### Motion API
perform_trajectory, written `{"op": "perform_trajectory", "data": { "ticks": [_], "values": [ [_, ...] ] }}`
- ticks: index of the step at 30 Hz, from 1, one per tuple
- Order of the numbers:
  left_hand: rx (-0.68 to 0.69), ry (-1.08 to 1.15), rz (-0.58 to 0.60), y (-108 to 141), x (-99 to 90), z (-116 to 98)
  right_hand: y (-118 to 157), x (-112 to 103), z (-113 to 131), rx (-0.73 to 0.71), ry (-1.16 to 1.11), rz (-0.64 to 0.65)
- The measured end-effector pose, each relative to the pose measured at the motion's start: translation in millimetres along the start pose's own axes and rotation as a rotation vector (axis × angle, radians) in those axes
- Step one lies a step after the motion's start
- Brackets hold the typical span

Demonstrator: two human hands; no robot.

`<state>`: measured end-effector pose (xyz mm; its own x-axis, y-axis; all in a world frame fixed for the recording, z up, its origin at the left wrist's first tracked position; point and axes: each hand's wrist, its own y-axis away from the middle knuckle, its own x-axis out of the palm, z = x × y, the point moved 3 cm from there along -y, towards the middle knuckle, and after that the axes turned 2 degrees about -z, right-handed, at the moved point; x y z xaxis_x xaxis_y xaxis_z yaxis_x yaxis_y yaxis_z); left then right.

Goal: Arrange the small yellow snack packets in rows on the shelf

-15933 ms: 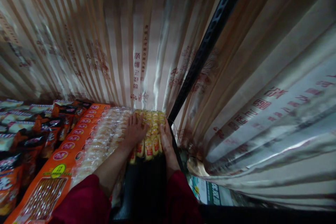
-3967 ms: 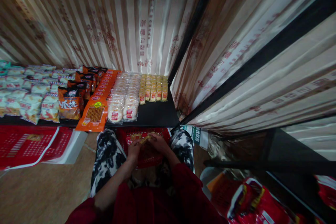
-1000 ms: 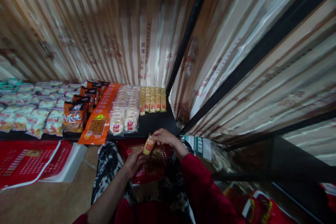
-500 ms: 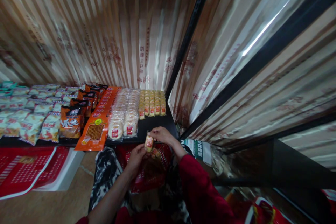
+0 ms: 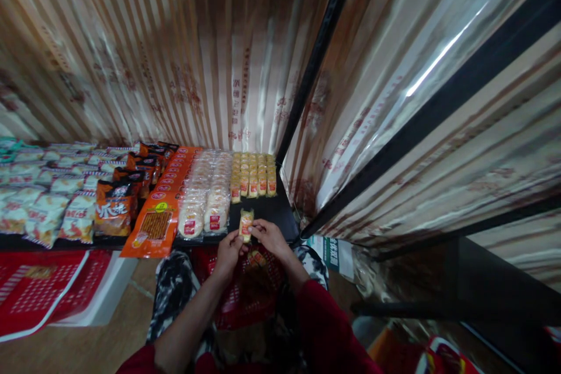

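Observation:
Between my two hands is a small yellow snack packet (image 5: 246,225) with a red label, upright near the front edge of the black shelf (image 5: 280,210). My left hand (image 5: 229,250) pinches its lower left side. The fingertips of my right hand (image 5: 268,236) are closed on its right side. Just beyond stand rows of matching yellow packets (image 5: 253,178) at the shelf's right end. Below my hands, a red basket (image 5: 234,304) sits between my knees with a few yellow packets (image 5: 258,258) in it.
Left of the yellow rows lie clear-wrapped round crackers (image 5: 216,210), orange stick-snack packets (image 5: 153,225), orange-black bags (image 5: 114,207) and pale snack bags (image 5: 48,213). Another red basket (image 5: 70,292) stands at lower left. A black post (image 5: 315,64) rises at the shelf's right corner before the curtain (image 5: 210,58).
Both hands have moved the yellow packet slightly up and forward, from above the basket to the shelf's front edge. My left hand's grip now sits lower on it.

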<state>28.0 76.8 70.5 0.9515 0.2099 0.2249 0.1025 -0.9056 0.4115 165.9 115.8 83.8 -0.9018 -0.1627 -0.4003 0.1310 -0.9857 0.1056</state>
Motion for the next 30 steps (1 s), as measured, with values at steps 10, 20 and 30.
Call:
{"op": "perform_trajectory", "data": {
  "ticks": [10, 20, 30],
  "values": [
    [0.116, -0.135, -0.076, -18.6, 15.0, -2.9, -8.7, 0.9, -5.4, 0.041, -0.143, -0.083],
    [0.294, -0.372, -0.128, -32.9, 23.7, -9.7, -24.5, 3.8, -9.0, 0.066, -0.082, -0.198],
    [0.404, -0.421, -0.149, -49.0, 34.8, -2.2, -43.4, -0.3, -19.0, -0.029, 0.02, -0.385]
  ]
}}
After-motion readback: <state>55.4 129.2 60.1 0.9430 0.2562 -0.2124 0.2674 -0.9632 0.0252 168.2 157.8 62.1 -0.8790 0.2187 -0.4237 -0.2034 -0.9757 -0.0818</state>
